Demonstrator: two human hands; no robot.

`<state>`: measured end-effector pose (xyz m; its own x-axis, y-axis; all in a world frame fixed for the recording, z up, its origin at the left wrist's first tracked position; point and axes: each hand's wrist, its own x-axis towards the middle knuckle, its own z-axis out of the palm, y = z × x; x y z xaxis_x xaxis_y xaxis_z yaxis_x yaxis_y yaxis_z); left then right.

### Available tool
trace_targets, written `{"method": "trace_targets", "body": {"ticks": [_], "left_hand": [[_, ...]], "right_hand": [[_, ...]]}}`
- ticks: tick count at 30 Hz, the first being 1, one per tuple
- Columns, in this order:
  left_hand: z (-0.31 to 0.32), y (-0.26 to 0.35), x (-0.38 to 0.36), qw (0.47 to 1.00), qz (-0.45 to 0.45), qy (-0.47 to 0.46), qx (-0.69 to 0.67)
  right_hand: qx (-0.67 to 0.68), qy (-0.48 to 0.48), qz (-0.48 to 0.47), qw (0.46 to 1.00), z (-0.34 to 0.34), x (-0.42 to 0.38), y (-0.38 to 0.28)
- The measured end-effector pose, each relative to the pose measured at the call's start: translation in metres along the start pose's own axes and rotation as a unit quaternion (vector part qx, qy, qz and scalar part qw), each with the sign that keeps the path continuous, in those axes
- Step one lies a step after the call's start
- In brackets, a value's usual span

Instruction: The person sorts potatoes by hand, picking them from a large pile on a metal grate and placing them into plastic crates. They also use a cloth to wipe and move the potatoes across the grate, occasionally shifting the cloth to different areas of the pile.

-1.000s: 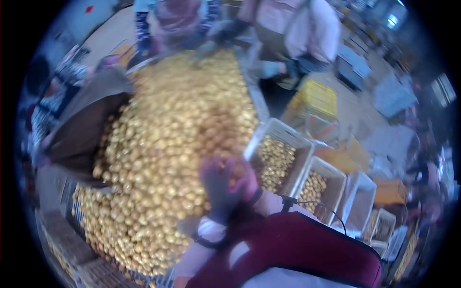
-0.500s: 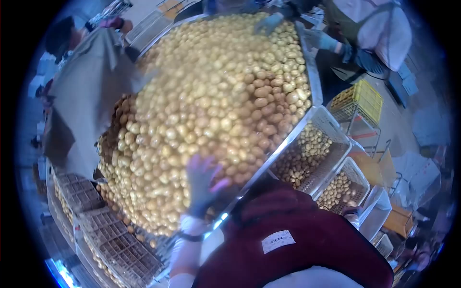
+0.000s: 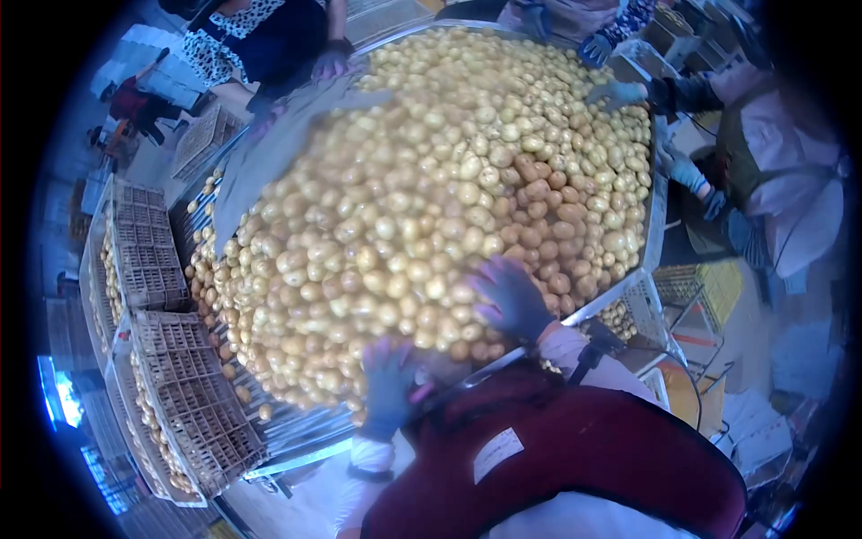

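Note:
A wide heap of yellowish, round produce that looks like potatoes point(image 3: 395, 229) covers a metal-edged table. My left hand point(image 3: 386, 386), in a grey-purple glove, rests at the near edge of the heap with its fingers spread and nothing held. To its right, my right hand point(image 3: 514, 298), gloved alike, reaches over the table rim with fingers stretched apart on or just above the produce. A browner patch of potatoes point(image 3: 543, 211) lies beyond the right hand.
A grey cloth point(image 3: 269, 148) lies at the far left of the heap, by a person's gloved hand point(image 3: 332, 61). Another worker's gloved hand point(image 3: 618, 93) touches produce at the right. Plastic crates point(image 3: 193, 395) stand at left; a yellow crate point(image 3: 709, 286) stands at right.
My right hand has come from the crates at the right onto the heap. The raised grey cloth has dropped lower and farther back. My view has turned left.

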<state>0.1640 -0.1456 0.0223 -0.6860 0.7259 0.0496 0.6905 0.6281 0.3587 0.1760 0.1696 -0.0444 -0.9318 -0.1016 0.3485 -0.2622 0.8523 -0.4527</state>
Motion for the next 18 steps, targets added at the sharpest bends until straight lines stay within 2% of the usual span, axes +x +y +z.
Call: {"method": "trace_targets", "body": {"ticks": [2, 3, 4, 5, 8, 11, 14, 15, 16, 17, 18], "left_hand": [[-0.005, -0.003, 0.006, 0.999, 0.01, 0.024, -0.036], [-0.011, 0.0, 0.013, 0.998, 0.006, 0.037, -0.04], [-0.018, 0.003, 0.024, 0.998, 0.004, 0.049, -0.044], [-0.022, 0.003, 0.035, 0.997, 0.004, 0.059, -0.047], [-0.012, -0.007, 0.073, 0.991, 0.048, 0.086, -0.088], [-0.001, 0.0, 0.112, 0.985, 0.121, 0.067, -0.103], [0.011, 0.012, 0.136, 0.982, 0.17, 0.006, -0.079], [0.011, 0.017, 0.139, 0.982, 0.174, 0.004, -0.078], [0.008, 0.02, 0.141, 0.982, 0.171, 0.007, -0.082], [0.005, 0.023, 0.141, 0.982, 0.167, 0.011, -0.087], [0.004, 0.025, 0.141, 0.983, 0.162, 0.014, -0.088]], "right_hand": [[-0.087, -0.006, 0.008, 0.996, 0.011, 0.012, 0.044], [-0.098, 0.016, 0.04, 0.994, -0.003, 0.027, 0.054], [-0.227, -0.027, 0.085, 0.97, -0.01, 0.045, 0.068], [-0.187, 0.017, 0.082, 0.979, -0.029, 0.061, 0.077], [-0.19, 0.053, 0.043, 0.979, -0.039, 0.072, 0.135], [-0.286, 0.07, 0.155, 0.943, -0.044, 0.096, 0.175], [-0.248, 0.162, 0.219, 0.93, -0.053, 0.109, 0.173], [-0.282, 0.199, 0.145, 0.927, -0.053, 0.104, 0.165], [-0.071, 0.079, 0.183, 0.977, -0.079, 0.111, 0.133], [-0.032, 0.08, 0.174, 0.981, -0.068, 0.097, 0.104], [0.027, 0.073, 0.125, 0.989, -0.046, 0.076, 0.089]]}}
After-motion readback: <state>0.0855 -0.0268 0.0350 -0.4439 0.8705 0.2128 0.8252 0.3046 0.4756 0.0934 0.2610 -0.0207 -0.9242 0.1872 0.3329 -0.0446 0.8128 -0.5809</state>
